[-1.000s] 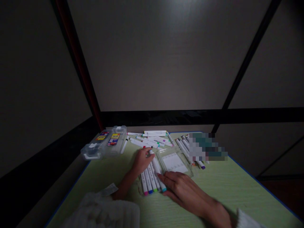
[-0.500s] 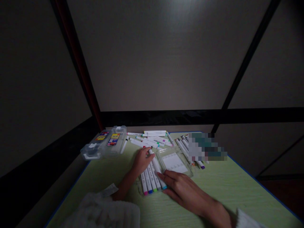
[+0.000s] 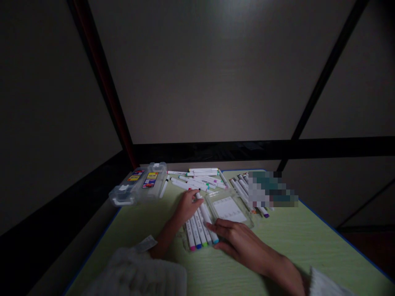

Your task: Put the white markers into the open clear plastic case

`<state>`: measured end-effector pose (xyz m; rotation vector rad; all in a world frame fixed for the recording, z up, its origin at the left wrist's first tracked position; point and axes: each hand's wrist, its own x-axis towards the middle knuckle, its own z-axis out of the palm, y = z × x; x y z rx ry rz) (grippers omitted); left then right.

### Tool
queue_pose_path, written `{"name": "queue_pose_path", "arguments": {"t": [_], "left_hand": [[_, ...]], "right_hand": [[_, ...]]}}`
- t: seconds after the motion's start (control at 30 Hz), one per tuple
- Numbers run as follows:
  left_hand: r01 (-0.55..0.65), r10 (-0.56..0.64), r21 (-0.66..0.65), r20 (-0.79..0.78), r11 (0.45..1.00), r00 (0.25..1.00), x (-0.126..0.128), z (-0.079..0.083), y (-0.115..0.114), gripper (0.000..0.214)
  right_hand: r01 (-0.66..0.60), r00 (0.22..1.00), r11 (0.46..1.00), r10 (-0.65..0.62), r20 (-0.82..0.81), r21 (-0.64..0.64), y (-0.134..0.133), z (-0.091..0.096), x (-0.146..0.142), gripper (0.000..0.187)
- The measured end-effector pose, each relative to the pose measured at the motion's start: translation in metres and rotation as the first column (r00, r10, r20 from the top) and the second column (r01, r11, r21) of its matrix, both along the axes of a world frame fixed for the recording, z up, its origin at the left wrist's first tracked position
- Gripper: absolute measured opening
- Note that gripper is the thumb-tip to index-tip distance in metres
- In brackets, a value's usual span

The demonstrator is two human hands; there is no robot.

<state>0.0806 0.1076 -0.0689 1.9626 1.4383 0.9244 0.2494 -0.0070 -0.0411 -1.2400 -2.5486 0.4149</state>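
Observation:
A white marker with a light blue end (image 3: 205, 213) lies slanted on top of a row of markers (image 3: 194, 233), whose near ends are pink, blue, green and grey. Its far end is pinched between the thumb and fingers of my left hand (image 3: 187, 206). At its near end, the thumb and forefinger of my right hand (image 3: 240, 238) close around the sides of the marker. The row rests in one half of an opened clear plastic case (image 3: 250, 224). A white card (image 3: 228, 209) lies in the other half, beside my right hand.
Loose markers (image 3: 197, 181) are scattered at the back of the green table (image 3: 148, 224). More markers (image 3: 243, 193) lie at right by a pixelated patch. A clear carrying case with labels (image 3: 138, 185) stands at back left. A wall (image 3: 210, 82) rises behind.
The view has shifted slightly, so everything sits a little further right. Both hands keep their places on the marker.

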Motion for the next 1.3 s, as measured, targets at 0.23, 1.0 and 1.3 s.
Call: {"name": "queue_pose_path", "arguments": {"t": [0.23,1.0,1.3], "left_hand": [[-0.02,0.021,-0.027,0.054,0.999,0.998,0.0,0.002,-0.001,0.033],[-0.011,0.012,-0.034,0.034,0.999,0.999,0.002,0.006,-0.003,0.034],[-0.014,0.015,-0.043,0.025,0.999,1.0,-0.001,0.004,0.002,0.034]], "right_hand": [[0.009,0.999,1.0,-0.008,-0.034,0.011,0.0,-0.002,0.001,0.044],[-0.024,0.998,0.998,0.021,0.059,0.052,-0.004,0.008,-0.003,0.038],[-0.041,0.994,0.993,0.029,0.108,0.115,-0.006,0.013,-0.005,0.035]]}}
